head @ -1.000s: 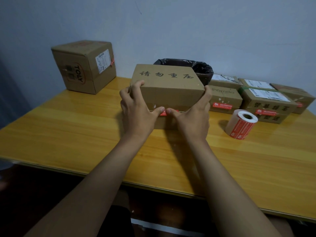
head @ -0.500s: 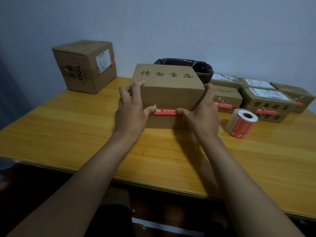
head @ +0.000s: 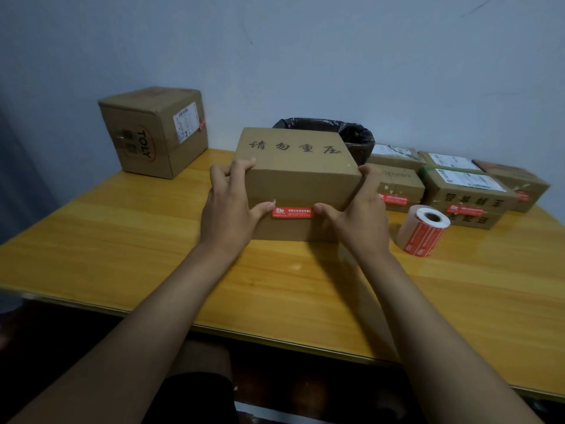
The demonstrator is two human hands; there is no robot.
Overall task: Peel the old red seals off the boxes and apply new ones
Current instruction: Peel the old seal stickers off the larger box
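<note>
My left hand (head: 227, 206) grips the left end of the cardboard box (head: 298, 175), fingers curled over its top edge and thumb pressed on the front face at the left tip of the red seal (head: 292, 213). My right hand (head: 357, 215) grips the right end the same way, fingers wrapped round the far corner, thumb on the seal's right tip. The seal lies flat along the seam on the box's front face, between my two thumbs. The box stands on the yellow wooden table (head: 153, 264), handwritten characters on its lid.

Just right of my right hand stands a roll of red seals (head: 423, 231), apart from the box. Behind it are several smaller cartons (head: 464, 191), two with red seals on their fronts. A black-lined bin (head: 351, 136) shows behind the box. A tall carton marked TOLY (head: 153, 131) stands at the table's far left corner, against the wall.
</note>
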